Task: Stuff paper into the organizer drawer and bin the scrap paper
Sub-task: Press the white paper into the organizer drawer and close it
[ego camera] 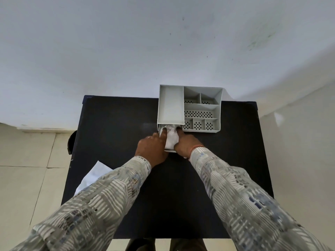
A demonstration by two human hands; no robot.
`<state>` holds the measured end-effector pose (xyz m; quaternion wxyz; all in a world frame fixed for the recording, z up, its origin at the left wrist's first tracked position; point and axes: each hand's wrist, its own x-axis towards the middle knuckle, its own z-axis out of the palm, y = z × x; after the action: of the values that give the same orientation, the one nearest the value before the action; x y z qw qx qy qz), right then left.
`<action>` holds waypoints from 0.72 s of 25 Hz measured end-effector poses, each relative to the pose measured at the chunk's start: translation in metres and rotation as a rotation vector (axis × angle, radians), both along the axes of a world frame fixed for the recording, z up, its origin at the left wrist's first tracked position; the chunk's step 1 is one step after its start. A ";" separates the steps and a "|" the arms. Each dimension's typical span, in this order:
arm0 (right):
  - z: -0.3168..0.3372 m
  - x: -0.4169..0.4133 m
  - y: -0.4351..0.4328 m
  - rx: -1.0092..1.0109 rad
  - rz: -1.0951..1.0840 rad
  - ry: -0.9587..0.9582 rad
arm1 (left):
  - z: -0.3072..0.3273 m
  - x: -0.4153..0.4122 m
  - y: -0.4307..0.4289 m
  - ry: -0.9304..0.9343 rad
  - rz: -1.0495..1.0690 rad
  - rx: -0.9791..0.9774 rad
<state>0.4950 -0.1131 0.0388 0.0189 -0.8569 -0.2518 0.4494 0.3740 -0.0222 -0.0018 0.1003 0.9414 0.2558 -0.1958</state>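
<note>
Both hands are working at the pulled-out drawer (171, 150) at the front left of the grey desk organizer (189, 107), pressing a wad of crumpled white paper (171, 136) down into it. The left hand (154, 148) is lying along the drawer's left side with a finger poking into the wad near the organizer's face, and the right hand (185, 144) is bearing on the wad's right side, fingers reaching under the overhang; the hands are close together with the paper between them, pressing on it rather than gripping it as far as the view shows. To do this step well, the paper probably needs pushing down and back evenly until nothing is standing above the drawer walls, since a raised lump would likely catch on the organizer's body when the drawer is slid shut; steadying the organizer with one hand would keep it from sliding on the table. A loose white sheet of paper (94, 176) is lying at the table's left edge, partly hidden by the left sleeve (108, 196), and is likely the scrap to bin. The dark tabletop (117, 127) is otherwise bare and is standing against a pale wall (126, 51), with light floor tiles (27, 160) on either side. No bin is clearly visible; a dark rounded shape (71, 142) beside the table's left edge is too obscured to identify.
</note>
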 end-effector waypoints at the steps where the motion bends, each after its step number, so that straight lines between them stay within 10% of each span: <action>1: 0.003 0.001 0.001 0.026 -0.008 0.002 | 0.000 0.005 0.002 0.019 0.024 -0.027; 9: 0.001 -0.021 -0.017 -0.117 0.155 -0.044 | -0.001 -0.006 -0.008 -0.048 0.045 0.098; 13: 0.010 -0.035 -0.035 0.186 0.303 -0.493 | -0.013 -0.029 -0.003 -0.188 -0.241 0.260; 18: -0.025 -0.025 -0.032 0.110 0.551 -0.486 | 0.001 -0.011 0.006 0.002 -0.230 0.154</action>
<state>0.4700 -0.1447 0.0136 -0.1173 -0.8362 -0.4941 0.2071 0.3625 -0.0160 -0.0007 0.0042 0.9691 0.1608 -0.1869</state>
